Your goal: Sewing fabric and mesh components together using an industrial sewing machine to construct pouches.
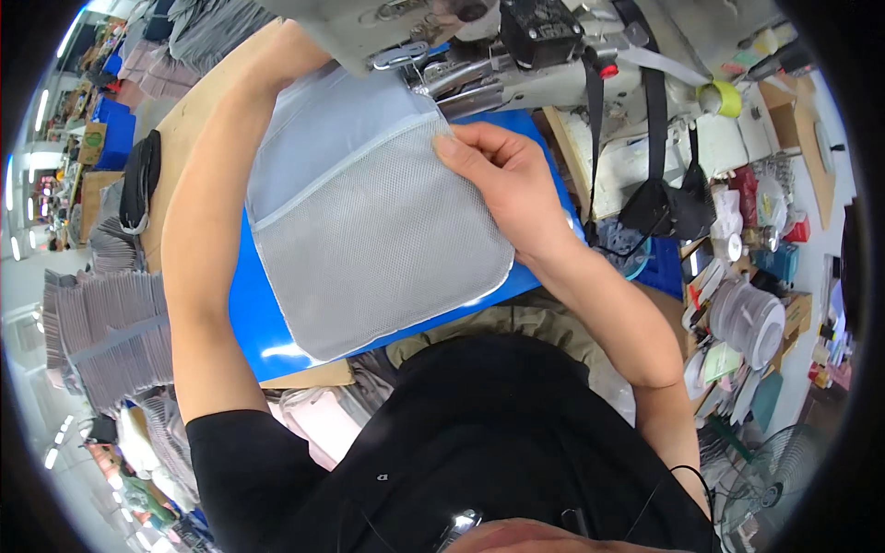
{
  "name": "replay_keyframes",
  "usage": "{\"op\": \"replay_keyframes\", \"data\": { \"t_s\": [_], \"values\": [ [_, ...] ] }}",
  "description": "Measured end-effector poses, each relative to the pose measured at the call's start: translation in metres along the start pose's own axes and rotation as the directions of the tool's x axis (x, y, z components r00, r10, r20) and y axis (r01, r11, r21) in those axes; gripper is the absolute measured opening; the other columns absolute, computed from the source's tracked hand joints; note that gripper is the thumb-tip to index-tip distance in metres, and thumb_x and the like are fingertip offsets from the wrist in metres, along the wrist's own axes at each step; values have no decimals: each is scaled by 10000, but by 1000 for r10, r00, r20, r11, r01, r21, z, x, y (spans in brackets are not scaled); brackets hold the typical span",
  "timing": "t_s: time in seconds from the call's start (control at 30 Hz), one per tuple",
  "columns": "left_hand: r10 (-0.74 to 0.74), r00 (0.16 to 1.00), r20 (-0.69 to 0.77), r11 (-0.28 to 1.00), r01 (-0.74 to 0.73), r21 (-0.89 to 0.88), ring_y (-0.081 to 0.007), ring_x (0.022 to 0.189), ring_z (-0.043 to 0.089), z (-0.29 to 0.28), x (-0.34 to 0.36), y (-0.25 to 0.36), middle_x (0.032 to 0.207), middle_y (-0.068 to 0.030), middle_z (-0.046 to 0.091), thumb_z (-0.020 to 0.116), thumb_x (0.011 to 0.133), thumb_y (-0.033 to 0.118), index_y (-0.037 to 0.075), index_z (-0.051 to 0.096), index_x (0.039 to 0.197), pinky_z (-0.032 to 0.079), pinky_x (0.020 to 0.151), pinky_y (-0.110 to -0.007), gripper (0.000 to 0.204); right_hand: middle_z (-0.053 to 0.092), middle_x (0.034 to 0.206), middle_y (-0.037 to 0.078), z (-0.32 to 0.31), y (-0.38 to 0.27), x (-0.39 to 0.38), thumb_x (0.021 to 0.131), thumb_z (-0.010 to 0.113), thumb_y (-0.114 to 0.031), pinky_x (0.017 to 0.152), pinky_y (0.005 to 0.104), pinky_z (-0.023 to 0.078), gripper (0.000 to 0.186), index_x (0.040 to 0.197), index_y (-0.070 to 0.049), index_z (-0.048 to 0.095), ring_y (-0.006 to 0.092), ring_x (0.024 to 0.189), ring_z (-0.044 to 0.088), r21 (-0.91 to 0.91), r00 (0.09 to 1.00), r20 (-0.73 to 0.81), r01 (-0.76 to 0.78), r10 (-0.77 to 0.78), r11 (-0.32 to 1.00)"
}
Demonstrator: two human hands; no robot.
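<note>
A light grey fabric panel with a mesh pocket [378, 240] lies on a blue work surface [253, 318]. Its upper edge runs under the head of a sewing machine [355, 28], next to the presser foot and needle area. At the panel's right edge, my right hand [502, 175] pinches the fabric between thumb and fingers, near the pale binding across the pocket top. My left arm reaches up along the panel's left side. Only the back part of my left hand [306, 51] shows by the panel's upper left; the machine head hides its fingers.
Tall stacks of grey pieces [120, 323] stand at the left, below a black pouch [140, 180]. Black straps [654, 120] hang at the right beside a yellow tape roll [721, 98]. Further right are a clear plastic tub [749, 318] and a fan [774, 479].
</note>
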State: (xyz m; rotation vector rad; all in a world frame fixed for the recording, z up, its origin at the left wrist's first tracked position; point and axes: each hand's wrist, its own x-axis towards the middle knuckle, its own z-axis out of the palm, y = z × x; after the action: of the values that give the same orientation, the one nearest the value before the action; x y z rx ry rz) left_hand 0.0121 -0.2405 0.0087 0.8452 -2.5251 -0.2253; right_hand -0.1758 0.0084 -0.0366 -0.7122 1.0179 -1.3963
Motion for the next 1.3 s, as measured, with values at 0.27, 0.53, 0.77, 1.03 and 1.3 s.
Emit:
{"op": "replay_keyframes", "data": {
  "t_s": [0.27, 0.53, 0.77, 1.03, 1.3],
  "values": [
    [-3, 957, -291, 997, 24, 72, -258, 979, 668, 7, -24, 14, 1106, -129, 697, 726, 903, 136, 36, 661, 1219, 530, 841, -398, 338, 728, 931, 46, 13, -4, 14, 951, 750, -146, 721, 240, 514, 243, 1097, 48, 737, 87, 798, 644, 64, 996, -19, -90, 91, 994],
    [20, 998, -63, 999, -22, -26, -342, 1197, 652, 5, -143, 196, 1326, -168, 670, 833, 787, 115, 53, 641, 1235, 521, 1000, -410, 491, 698, 856, 13, 1, 13, 22, 936, 777, -191, 672, 231, 476, 272, 1085, 33, 739, 55, 765, 588, 29, 989, -29, 144, -144, 989],
    [95, 901, -423, 995, -87, 38, -324, 998, 734, 4, -149, 184, 1144, -180, 739, 843, 724, 5, 16, 680, 1037, 584, 870, -358, 353, 638, 790, 28, 7, 5, -19, 827, 835, -217, 651, 267, 494, 290, 985, -11, 707, 118, 659, 581, -556, 889, -19, 371, -458, 744],
    [182, 920, -346, 983, -181, 35, -276, 972, 732, 7, -137, 191, 1090, -126, 774, 816, 751, -33, 20, 703, 956, 585, 820, -352, 240, 688, 786, 41, -8, 29, -18, 841, 812, -185, 562, 280, 495, 245, 987, -2, 740, 102, 632, 628, -248, 942, -87, 296, -325, 923],
    [322, 935, -151, 935, -288, 208, -172, 946, 719, 6, -127, 199, 1055, -12, 773, 748, 759, 28, 63, 711, 869, 482, 685, -311, 122, 702, 798, -19, -1, 29, -30, 940, 737, -134, 557, 214, 502, 145, 997, -5, 769, 27, 674, 604, 67, 992, -71, 106, -102, 992]
  ]
}}
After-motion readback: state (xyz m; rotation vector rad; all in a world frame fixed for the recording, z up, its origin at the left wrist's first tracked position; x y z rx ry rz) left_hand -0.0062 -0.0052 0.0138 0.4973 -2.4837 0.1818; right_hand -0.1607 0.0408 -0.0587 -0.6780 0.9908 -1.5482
